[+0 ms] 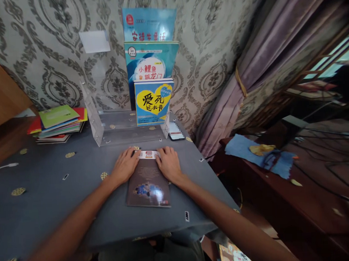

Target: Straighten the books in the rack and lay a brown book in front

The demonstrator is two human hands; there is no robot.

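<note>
A dark brown book (146, 174) lies flat on the table, its back cover up, with a white strip at the far end and blue figures near the close end. My left hand (126, 163) grips its far left corner, thumb on the cover. At the far right corner my right hand (169, 164) grips it likewise, thumb on the white strip. The fingers' undersides are hidden. Just beyond stands a clear tiered book rack (122, 135). On its right side stand a blue-and-yellow book (154, 116), a teal book (152, 55) and a blue book (150, 24), one behind another.
Several books (58, 123) are piled at the back left. A phone (176, 131) lies by the rack's right side. To the right, a dark red table (253, 184) holds a blue cloth (241, 147) and cables. A white cable (6, 166) lies at far left.
</note>
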